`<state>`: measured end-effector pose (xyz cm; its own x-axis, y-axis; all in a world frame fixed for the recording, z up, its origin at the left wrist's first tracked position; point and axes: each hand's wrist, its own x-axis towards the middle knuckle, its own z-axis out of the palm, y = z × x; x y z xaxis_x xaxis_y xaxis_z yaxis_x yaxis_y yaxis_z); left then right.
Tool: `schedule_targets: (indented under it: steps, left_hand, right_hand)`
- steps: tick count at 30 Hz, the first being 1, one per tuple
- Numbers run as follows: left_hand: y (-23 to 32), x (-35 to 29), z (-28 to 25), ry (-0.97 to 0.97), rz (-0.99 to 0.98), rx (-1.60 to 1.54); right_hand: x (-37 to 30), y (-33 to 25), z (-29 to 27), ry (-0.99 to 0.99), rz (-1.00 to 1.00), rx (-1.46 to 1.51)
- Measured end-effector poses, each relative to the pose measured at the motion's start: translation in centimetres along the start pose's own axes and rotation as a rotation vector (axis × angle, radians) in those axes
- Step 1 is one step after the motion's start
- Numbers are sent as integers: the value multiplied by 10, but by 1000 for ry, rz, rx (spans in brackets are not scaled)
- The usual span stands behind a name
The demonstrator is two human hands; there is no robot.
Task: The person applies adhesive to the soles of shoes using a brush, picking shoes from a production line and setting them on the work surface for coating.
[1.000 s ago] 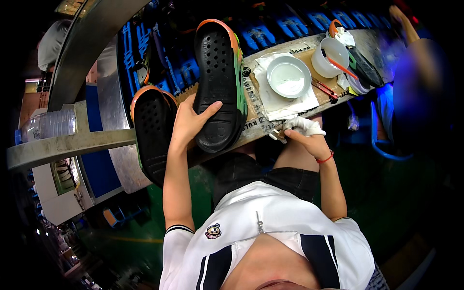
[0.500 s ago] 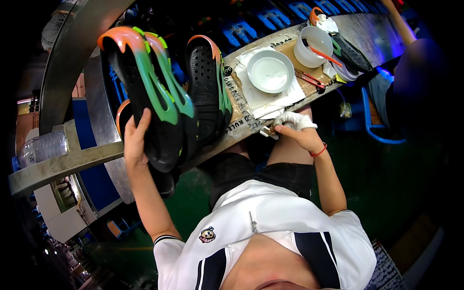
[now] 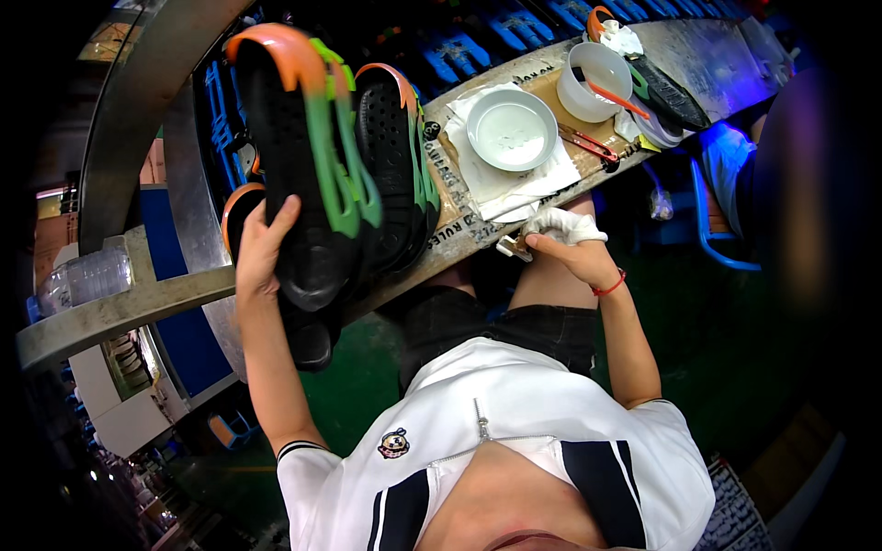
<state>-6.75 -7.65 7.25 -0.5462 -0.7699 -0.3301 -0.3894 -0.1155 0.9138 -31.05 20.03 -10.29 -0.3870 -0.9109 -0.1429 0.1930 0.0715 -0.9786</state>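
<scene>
— Noting a rightward swing of the held shoe sole (image 3: 299, 184) since the earlier frame, now beside a second sole (image 3: 390, 165) at left.
— State the grip.
— Clamped at its near end by the left hand (image 3: 262, 248), with thumb outstretched. Also seeing white cloth (image 3: 565, 225) pinched in the right hand (image 3: 579, 257), by the bench's (image 3: 684, 55) near edge.
— List containers.
— Recorded a pale bowl (image 3: 512, 130) of clear-looking liquid; farther right, a white tub (image 3: 588, 87) with an orange-handled tool (image 3: 617, 99).
— Report obstructions.
— Found a metal frame (image 3: 129, 303) at left.
</scene>
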Motion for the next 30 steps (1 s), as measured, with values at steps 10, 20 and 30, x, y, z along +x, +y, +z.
schedule_targets:
  steps: [10,20,30]
  left_hand:
    - [-23,28,38,-175,-140,81]
    - [-1,-7,-4,-27,-76,70]
    - [-4,-46,-18,53,-50,-100]
  right_hand:
    - [-4,2,-7,13,12,-12]
    - [-5,-2,-7,20,-1,13]
    - [-4,-4,-10,27,2,3]
